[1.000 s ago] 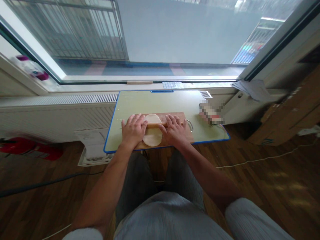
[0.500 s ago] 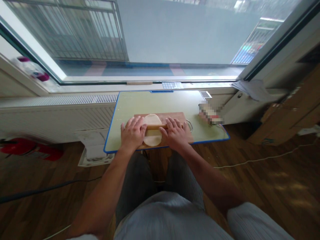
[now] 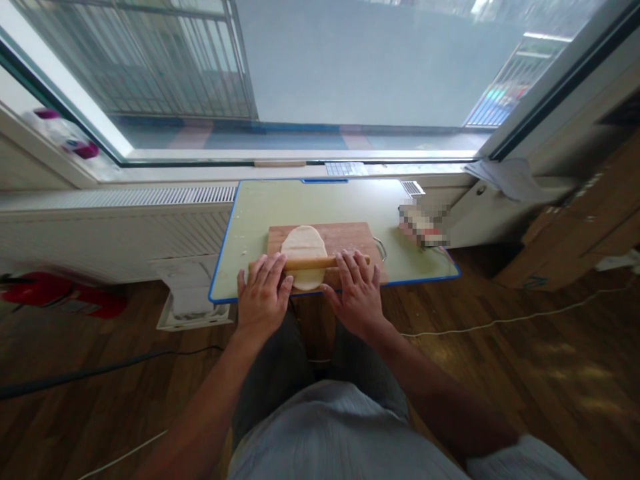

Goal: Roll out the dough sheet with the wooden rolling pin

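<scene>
The left hand (image 3: 264,293) and right hand (image 3: 357,290) sit closer to the wearer's body than half a second ago, having drawn the rolling pin (image 3: 311,263) back with them. Each hand holds the pin near one end, fingers laid over the top and thumbs apart on the near side; how firmly they press, I cannot tell. The pin now crosses the near part of the dough (image 3: 304,243), so pressure, if any, seems to fall there, while the longer far part lies uncovered, a flat rounded sheet with a faint crosswise mark. The dough rests on the left half of the wooden board (image 3: 350,235), its near end close to the board's edge. Around the board spreads the blue-edged tabletop (image 3: 265,203), with a pixelated item (image 3: 423,227) toward its right side; beyond stands the window (image 3: 350,67).
</scene>
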Motion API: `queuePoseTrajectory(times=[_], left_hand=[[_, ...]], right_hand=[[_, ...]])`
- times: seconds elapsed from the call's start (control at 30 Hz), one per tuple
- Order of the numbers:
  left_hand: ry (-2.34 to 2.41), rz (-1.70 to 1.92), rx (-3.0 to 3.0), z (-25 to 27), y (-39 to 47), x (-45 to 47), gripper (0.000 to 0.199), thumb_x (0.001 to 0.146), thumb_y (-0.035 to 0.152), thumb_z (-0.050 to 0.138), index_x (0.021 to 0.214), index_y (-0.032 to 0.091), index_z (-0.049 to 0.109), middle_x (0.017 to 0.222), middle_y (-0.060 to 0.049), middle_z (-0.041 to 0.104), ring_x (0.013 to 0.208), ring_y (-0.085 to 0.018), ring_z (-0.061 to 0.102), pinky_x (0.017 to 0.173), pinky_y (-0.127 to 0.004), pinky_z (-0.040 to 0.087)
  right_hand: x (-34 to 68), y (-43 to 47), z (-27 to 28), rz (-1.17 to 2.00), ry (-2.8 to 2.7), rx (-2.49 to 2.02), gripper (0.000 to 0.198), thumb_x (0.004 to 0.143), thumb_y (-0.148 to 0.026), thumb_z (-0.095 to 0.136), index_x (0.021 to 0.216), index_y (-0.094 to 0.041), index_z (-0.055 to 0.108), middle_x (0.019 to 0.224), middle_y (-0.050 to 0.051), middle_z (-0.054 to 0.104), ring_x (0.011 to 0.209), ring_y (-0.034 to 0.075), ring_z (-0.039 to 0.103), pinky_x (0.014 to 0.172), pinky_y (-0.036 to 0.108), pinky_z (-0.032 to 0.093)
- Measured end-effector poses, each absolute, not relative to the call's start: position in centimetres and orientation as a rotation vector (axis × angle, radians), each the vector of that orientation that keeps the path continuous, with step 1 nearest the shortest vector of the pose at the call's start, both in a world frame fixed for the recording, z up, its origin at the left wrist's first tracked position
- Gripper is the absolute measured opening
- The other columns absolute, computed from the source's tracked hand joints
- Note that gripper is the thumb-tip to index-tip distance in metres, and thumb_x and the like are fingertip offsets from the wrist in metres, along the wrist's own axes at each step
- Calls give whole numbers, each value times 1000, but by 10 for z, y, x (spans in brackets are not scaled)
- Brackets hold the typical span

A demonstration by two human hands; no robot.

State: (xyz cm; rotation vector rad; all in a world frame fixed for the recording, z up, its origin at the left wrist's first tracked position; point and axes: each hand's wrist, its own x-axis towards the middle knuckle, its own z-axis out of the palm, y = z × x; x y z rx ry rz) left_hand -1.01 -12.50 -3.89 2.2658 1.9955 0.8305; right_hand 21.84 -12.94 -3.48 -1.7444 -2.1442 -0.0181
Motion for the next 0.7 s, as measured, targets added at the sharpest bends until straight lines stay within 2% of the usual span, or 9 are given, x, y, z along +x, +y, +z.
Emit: queuePoseTrajectory(times=[0.2,0.5,0.7], left_hand=[[1955,987,2289,-49,-133,-12,52,111,46,46,157,26,60,161,-11,62,156,-33,49,134,-58,22],[1921,1133,2216,-43,-130,-10,40,111,44,48,138,26,71,150,-10,72,150,-29,56,135,-56,20],[1910,1056,2215,-42,-125,-7,43,111,45,48,144,26,66,153,-9,69,154,-30,52,136,-61,16]], right_hand=[[221,-143,-36,-31,-2144,-1713,72,110,-56,52,170,-17,41,175,15,42,167,35,26,134,66,13],[220,-150,-36,-37,-2128,-1727,74,106,-52,58,171,-22,39,174,15,45,165,37,30,132,69,13],[213,-144,-31,18,-2154,-1788,73,108,-61,53,170,-24,42,179,10,36,168,38,22,133,71,10]])
